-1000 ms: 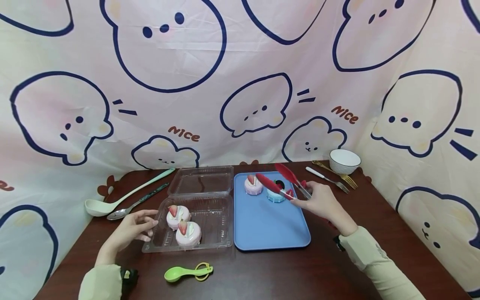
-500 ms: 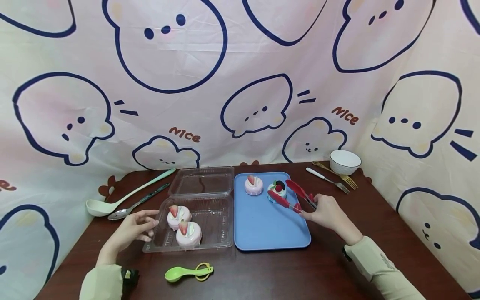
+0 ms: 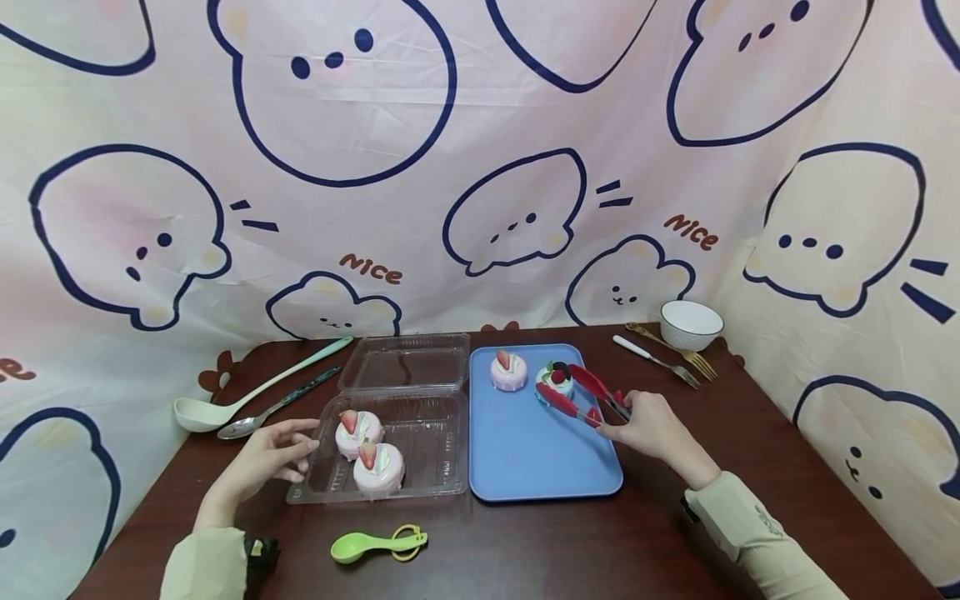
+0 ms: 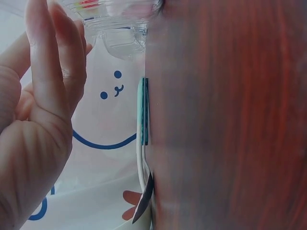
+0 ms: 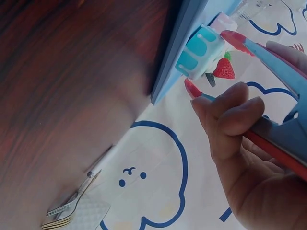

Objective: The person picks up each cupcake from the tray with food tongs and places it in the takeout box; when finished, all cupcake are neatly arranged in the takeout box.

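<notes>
My right hand (image 3: 658, 427) grips a pair of red-tipped tongs (image 3: 564, 403). The tong tips straddle a small blue and white cake (image 5: 199, 50) topped with a strawberry, toward the back right of the blue tray (image 3: 540, 458). Left of it on the tray sits a pink cake (image 3: 509, 372) with a strawberry slice. My left hand (image 3: 267, 457), fingers loosely extended, rests at the left rim of a clear plastic container (image 3: 427, 450). Inside that container, on its left side, are two pink strawberry-topped cakes (image 3: 378, 471), one in front of the other.
The container's lid (image 3: 405, 362) lies folded back behind it. To the left lie a pale green ladle (image 3: 202, 415) and a spoon (image 3: 240, 428). A green measuring spoon (image 3: 360, 547) is in front. Forks (image 3: 660, 360) and a white bowl (image 3: 692, 323) stand back right.
The tongs have moved down and slightly right, from above the blue cake to either side of it, and their tips have come closer together. The left hand stays at the container.
</notes>
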Available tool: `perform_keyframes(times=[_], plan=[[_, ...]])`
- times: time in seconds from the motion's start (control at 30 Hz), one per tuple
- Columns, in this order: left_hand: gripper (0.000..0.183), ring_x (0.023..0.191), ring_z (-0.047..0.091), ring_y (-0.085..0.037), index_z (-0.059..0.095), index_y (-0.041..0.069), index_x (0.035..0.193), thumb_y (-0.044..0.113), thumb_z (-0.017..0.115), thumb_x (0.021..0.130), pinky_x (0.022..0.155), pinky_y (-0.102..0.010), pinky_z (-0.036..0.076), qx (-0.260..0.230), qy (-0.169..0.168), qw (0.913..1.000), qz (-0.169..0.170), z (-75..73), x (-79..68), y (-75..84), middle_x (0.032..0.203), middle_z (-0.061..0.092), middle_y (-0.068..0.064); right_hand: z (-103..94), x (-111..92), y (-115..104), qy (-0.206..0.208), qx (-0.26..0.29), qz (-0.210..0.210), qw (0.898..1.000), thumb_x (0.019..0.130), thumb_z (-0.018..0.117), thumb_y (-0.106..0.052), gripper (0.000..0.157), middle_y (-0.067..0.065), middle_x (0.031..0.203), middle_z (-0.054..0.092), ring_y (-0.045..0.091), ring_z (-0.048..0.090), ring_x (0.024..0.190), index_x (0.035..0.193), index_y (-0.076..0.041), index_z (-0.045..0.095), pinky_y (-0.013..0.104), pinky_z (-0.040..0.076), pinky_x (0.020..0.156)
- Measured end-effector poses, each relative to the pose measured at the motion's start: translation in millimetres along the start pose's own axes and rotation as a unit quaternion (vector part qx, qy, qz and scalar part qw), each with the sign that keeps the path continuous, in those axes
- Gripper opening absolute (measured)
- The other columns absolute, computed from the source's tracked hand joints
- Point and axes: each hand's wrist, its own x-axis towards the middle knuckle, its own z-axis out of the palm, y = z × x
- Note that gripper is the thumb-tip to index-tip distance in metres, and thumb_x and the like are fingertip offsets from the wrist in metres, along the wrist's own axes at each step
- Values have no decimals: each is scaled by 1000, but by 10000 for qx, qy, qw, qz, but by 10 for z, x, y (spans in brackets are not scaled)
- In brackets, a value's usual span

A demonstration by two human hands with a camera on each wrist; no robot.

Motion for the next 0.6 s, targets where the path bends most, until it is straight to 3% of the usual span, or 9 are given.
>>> perform_keyframes(times=[0.6], plan=[[55, 63, 57, -17, 34, -8, 132, 14, 58, 89, 56, -36, 55, -65, -55, 10000, 15, -6, 14, -17, 87, 55, -14, -19, -16, -12, 47, -40, -76, 10000, 68, 76, -39, 48, 1, 48, 43, 13, 39, 40, 84, 3, 59, 24, 34, 38]])
